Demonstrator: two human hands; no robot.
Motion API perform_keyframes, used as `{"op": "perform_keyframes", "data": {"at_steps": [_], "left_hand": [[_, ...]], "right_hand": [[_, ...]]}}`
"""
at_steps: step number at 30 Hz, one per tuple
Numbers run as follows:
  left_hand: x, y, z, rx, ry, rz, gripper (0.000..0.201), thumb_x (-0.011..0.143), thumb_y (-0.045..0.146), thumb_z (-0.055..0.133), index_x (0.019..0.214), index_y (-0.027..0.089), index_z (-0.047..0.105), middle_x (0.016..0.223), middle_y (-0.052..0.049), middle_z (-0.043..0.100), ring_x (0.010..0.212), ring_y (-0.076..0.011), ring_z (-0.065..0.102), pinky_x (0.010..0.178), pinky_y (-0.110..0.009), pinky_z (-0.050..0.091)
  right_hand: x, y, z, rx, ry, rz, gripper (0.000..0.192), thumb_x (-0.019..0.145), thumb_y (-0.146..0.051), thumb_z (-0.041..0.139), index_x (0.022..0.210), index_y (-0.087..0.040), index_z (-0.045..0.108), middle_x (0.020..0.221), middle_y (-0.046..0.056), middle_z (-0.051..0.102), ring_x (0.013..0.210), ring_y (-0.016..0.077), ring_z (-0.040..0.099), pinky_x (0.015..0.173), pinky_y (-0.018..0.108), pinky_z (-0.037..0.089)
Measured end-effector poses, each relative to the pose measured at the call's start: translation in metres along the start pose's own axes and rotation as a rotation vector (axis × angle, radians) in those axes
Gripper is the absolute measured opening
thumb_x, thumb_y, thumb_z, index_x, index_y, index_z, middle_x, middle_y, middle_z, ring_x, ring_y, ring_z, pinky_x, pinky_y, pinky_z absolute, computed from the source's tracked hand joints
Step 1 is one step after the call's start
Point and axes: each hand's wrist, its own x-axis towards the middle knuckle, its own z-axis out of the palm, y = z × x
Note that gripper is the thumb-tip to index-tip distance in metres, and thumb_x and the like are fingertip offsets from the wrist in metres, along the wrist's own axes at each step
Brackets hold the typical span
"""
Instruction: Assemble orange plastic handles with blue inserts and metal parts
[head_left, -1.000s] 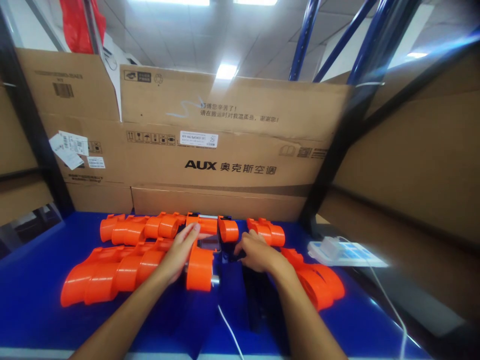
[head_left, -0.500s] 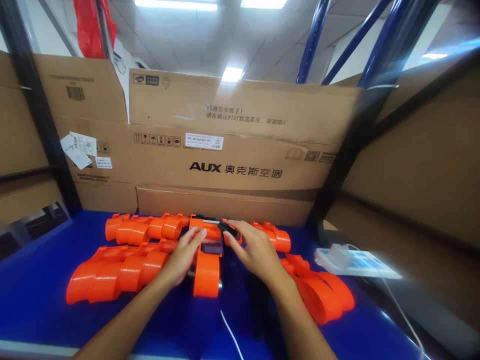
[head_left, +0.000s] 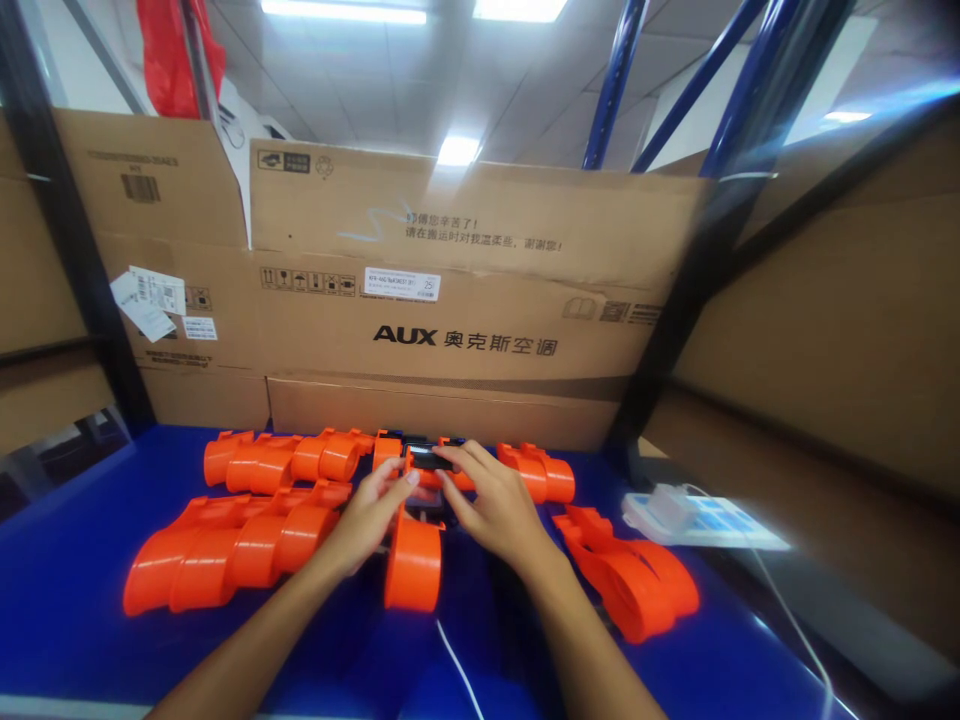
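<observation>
Both hands work at the middle of the blue table (head_left: 67, 600), over an orange plastic housing (head_left: 412, 560) that stands on its broad end with a small dark insert (head_left: 429, 461) at its far end. The left hand (head_left: 367, 515) lies along the housing's left flank, fingers extended and pressing against the shell rather than wrapped around it. The right hand (head_left: 491, 505) has thumb and forefinger pinched on the dark insert, the remaining fingers loosely curled. The housing appears to be a thin-walled, rigid moulded part: light, stiff, with a smooth glossy skin that is likely to slip under a flat palm, so in my judgement the surer hold is around the cylindrical barrel or at the ribbed edges near the insert, not on the curved face. The insert is small and best taken by fingertip pinch; whether it is seated cannot be told. Like housings lie in a row to the left (head_left: 225, 550), more along the back (head_left: 300, 458), and another group to the right (head_left: 637, 580). A white cable (head_left: 457, 665) runs toward the near edge, and a white power strip (head_left: 697, 515) sits well to the right. Cardboard cartons (head_left: 465, 300) close off the rear.
</observation>
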Motion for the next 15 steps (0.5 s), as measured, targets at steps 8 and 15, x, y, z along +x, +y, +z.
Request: {"op": "perform_keyframes", "data": {"at_steps": [8, 15], "left_hand": [[-0.0013, -0.0015, 0.0017, -0.046, -0.068, 0.006, 0.054, 0.076, 0.04, 0.076, 0.121, 0.02, 0.053, 0.103, -0.009, 0.072, 0.071, -0.0177, 0.069, 0.062, -0.026, 0.052], [-0.0025, 0.0045, 0.0029, -0.134, -0.037, -0.004, 0.048, 0.076, 0.037, 0.076, 0.115, 0.018, 0.056, 0.103, -0.009, 0.073, 0.075, -0.0188, 0.07, 0.068, -0.029, 0.054]], "right_hand": [[-0.0013, -0.0026, 0.0081, 0.049, -0.013, -0.01, 0.033, 0.097, -0.031, 0.051, 0.127, -0.024, 0.062, 0.105, 0.009, 0.065, 0.091, 0.0212, 0.065, 0.081, 0.031, 0.052], [0.0026, 0.0051, 0.0013, 0.206, 0.031, 0.006, 0.043, 0.098, -0.028, 0.048, 0.14, -0.024, 0.05, 0.096, 0.006, 0.066, 0.083, 0.0183, 0.062, 0.077, 0.031, 0.051]]}}
